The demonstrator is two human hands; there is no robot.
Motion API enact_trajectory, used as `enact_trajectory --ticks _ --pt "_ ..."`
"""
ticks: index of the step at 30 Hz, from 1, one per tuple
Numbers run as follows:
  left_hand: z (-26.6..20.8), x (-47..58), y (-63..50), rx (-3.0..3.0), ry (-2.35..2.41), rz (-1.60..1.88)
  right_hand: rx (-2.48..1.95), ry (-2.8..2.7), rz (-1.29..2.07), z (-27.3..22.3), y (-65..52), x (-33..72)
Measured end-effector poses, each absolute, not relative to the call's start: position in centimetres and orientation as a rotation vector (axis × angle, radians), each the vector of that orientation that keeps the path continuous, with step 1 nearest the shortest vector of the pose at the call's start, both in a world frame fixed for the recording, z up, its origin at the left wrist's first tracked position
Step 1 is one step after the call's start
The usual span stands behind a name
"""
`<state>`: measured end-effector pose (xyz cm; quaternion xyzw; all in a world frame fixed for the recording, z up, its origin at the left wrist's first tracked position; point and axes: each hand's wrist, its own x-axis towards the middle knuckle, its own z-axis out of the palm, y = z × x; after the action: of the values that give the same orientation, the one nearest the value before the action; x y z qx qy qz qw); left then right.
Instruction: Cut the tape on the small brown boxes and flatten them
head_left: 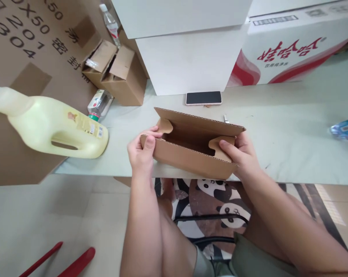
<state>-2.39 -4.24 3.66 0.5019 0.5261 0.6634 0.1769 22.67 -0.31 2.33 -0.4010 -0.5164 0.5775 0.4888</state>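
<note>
Between my hands is a brown cardboard box (191, 157), its top open towards me and its inside dark. It is held at the near edge of the table, slightly tilted. My left hand (143, 148) grips the left end, thumb on the near wall and fingers at the left side flap. My right hand (240, 152) grips the right end, its thumb pressing on the right side flap (222, 148). The long far flap (197, 119) stands up behind the opening. The box's underside is hidden.
Behind the box lie a phone (203, 98) and a small metallic piece (226, 119). A yellow jug (61, 127), a clear bottle (100, 104) and small cartons (124, 77) stand left. White boxes (191, 61) line the back. A blue packet (345, 129) lies far right.
</note>
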Motion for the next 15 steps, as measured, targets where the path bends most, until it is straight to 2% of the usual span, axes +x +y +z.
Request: enact_trajectory --ticks 2,7,11,15 --pt "3.6 -2.1 -4.2 1.385 1.55 1.805 -0.923 -1.252 1.35 2.1 -0.4 23.2" --pt "3.5 -1.5 -4.0 1.414 1.623 1.878 -0.727 -1.481 1.252 1.1 -0.7 24.8" --pt "4.0 -1.7 -4.0 1.416 1.672 1.658 -0.796 -1.585 1.261 0.8 -0.6 25.2" --pt "4.0 -3.5 -4.0 1.091 1.649 1.719 -0.88 -1.566 1.192 0.8 -0.3 25.0"
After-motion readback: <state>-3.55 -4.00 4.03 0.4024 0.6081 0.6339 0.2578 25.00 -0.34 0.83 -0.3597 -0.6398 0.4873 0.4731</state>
